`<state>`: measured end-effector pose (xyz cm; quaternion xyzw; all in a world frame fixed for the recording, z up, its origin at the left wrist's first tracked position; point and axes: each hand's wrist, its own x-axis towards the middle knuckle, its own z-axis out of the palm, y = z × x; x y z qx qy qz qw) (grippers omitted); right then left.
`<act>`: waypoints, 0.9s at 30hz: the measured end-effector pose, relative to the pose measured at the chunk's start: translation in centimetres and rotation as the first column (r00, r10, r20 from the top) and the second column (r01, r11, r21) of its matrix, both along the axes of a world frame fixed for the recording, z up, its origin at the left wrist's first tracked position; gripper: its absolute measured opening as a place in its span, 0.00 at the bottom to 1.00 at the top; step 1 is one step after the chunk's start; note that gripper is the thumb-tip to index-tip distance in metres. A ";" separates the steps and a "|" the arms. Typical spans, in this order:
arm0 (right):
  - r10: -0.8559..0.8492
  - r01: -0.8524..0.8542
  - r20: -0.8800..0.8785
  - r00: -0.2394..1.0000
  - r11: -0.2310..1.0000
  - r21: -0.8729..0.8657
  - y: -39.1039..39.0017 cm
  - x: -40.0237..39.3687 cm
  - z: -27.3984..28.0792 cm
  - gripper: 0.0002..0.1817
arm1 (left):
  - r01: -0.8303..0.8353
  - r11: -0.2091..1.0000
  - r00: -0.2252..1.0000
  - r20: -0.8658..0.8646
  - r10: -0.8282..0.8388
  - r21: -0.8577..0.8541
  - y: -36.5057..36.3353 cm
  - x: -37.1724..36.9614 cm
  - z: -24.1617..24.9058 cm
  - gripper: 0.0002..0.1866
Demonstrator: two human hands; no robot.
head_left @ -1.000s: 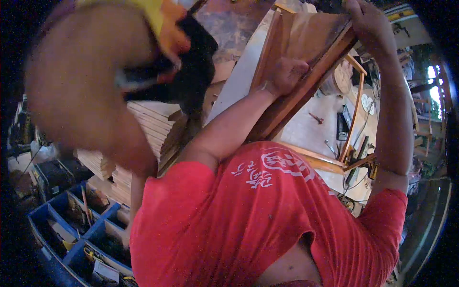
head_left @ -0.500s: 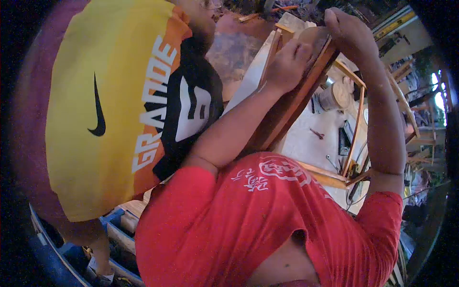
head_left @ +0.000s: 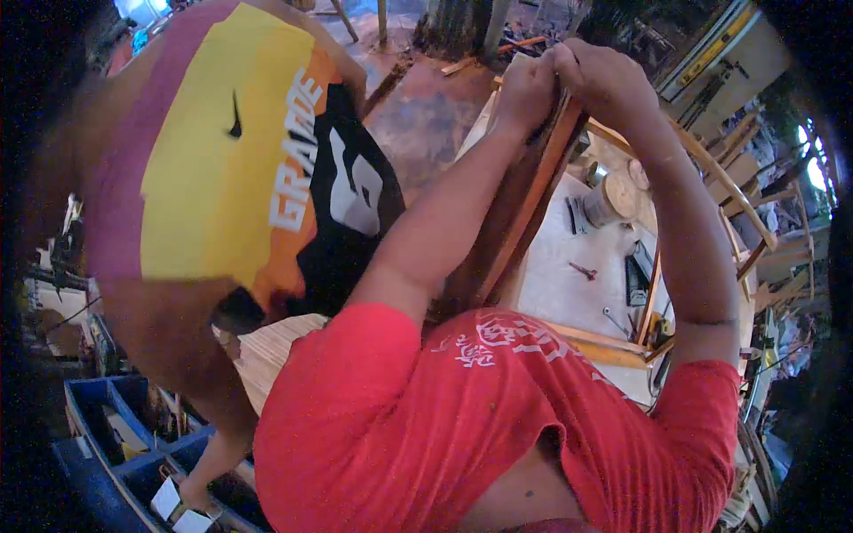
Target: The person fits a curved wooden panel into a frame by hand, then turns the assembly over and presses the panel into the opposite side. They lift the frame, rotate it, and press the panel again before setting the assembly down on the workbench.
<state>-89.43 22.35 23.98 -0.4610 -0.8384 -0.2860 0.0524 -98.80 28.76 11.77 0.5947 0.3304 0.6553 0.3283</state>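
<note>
Both hands have come together at the top end of the wooden frame (head_left: 520, 209) since half a second ago, and a co-worker's yellow and black shirt (head_left: 267, 160) has shifted left. Low left, blue bin (head_left: 98, 404) has compartments with small parts, too dim to name; a co-worker's hand reaches into it by white pieces (head_left: 169, 502). Left hand (head_left: 524, 89) is curled tight on the frame's top edge. Right hand (head_left: 609, 84) is closed over the same end, touching the left hand. Frame stands steeply tilted between both forearms above the worktable (head_left: 577, 240).
</note>
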 end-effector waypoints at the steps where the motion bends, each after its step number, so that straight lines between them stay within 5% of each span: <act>1: 0.061 -0.062 0.029 0.998 0.998 0.029 0.6 0.5 -0.4 0.09 | 0.001 1.000 1.000 0.002 -0.001 0.005 0.6 0.3 -0.5 0.29; 3: 0.119 -0.122 0.059 0.991 0.991 0.055 1.2 1.1 -1.1 0.10 | -0.072 0.991 0.997 -0.015 0.074 0.117 1.5 0.9 -1.3 0.30; 5: 0.077 -0.073 -0.150 0.986 0.997 0.030 1.8 1.3 -1.7 0.10 | -0.057 0.985 0.998 0.049 0.050 0.160 2.6 1.9 -2.1 0.29; 9: 0.098 -0.096 -0.052 0.994 0.995 0.040 0.9 0.5 -1.1 0.13 | -0.066 0.983 0.998 0.024 0.063 0.171 1.5 1.2 -1.3 0.27; 13: -0.154 0.132 -0.178 0.972 0.982 -0.134 0.8 0.1 -0.7 0.18 | -0.199 0.930 0.980 0.037 0.197 0.308 2.8 2.5 -2.5 0.23; 15: -0.235 0.198 -0.208 0.950 0.963 -0.182 0.7 -0.1 -1.0 0.19 | -0.180 0.867 0.924 -0.222 0.310 0.464 3.8 2.6 -2.8 0.22; 19: -0.217 0.166 -0.297 0.930 0.968 -0.188 1.6 0.6 -1.4 0.25 | -0.123 0.928 0.937 -0.267 0.225 0.352 3.7 3.1 -3.0 0.18; 22: -0.234 0.180 -0.298 0.925 0.964 -0.197 1.6 0.5 -1.5 0.22 | -0.042 0.953 0.998 -0.021 0.051 0.299 3.4 3.3 -3.4 0.16; 25: -0.201 0.156 -0.280 0.939 0.972 -0.175 1.8 0.4 -1.7 0.18 | -0.070 0.972 0.965 -0.231 0.123 0.225 3.5 3.4 -3.2 0.17; 27: -0.183 0.143 -0.271 0.945 0.977 -0.160 1.9 0.5 -2.0 0.18 | -0.082 0.960 0.993 -0.056 0.101 0.268 3.1 3.5 -3.2 0.18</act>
